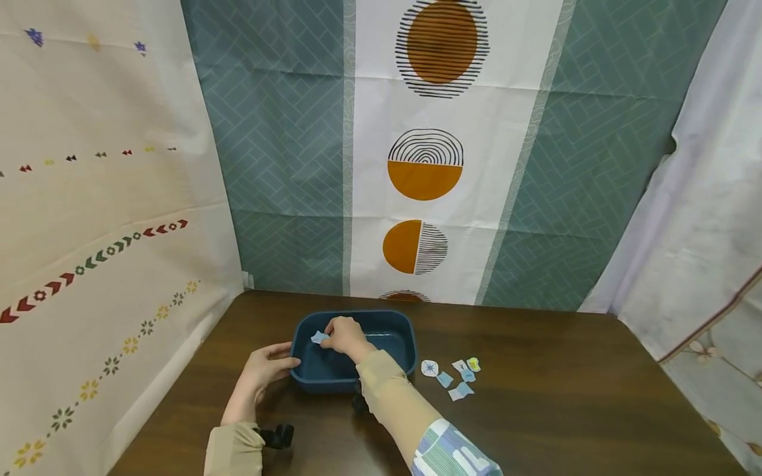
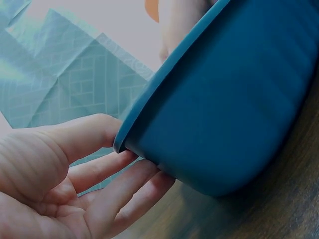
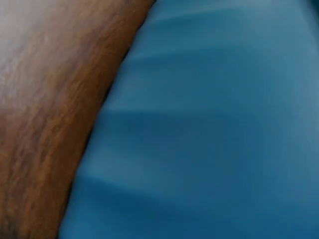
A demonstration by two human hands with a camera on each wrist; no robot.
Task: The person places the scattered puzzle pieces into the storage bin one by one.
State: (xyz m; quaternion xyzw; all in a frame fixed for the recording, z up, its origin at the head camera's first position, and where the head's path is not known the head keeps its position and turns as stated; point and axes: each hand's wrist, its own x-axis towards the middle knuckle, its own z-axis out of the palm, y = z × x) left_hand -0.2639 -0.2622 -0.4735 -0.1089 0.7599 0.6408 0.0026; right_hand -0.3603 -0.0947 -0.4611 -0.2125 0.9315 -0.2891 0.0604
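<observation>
A dark blue rectangular plastic basin (image 1: 389,340) sits on the wooden table. My left hand (image 1: 266,369) holds its left end; in the left wrist view the thumb lies at the basin's rim (image 2: 164,69) and the fingertips are under it, against the outer wall. Over the inside of the basin, my right hand (image 1: 346,336) pinches a small light blue paper piece (image 1: 318,337) with jagged edges. The right wrist view is filled by the basin's outer wall (image 3: 199,129), and the right hand does not show there.
Right of the basin lie several small paper pieces, among them a white one with a blue compass star (image 1: 429,368), a pale blue one (image 1: 444,379) and a yellow-green one (image 1: 473,364). A patterned curtain (image 1: 286,198) hangs behind the table (image 1: 536,396).
</observation>
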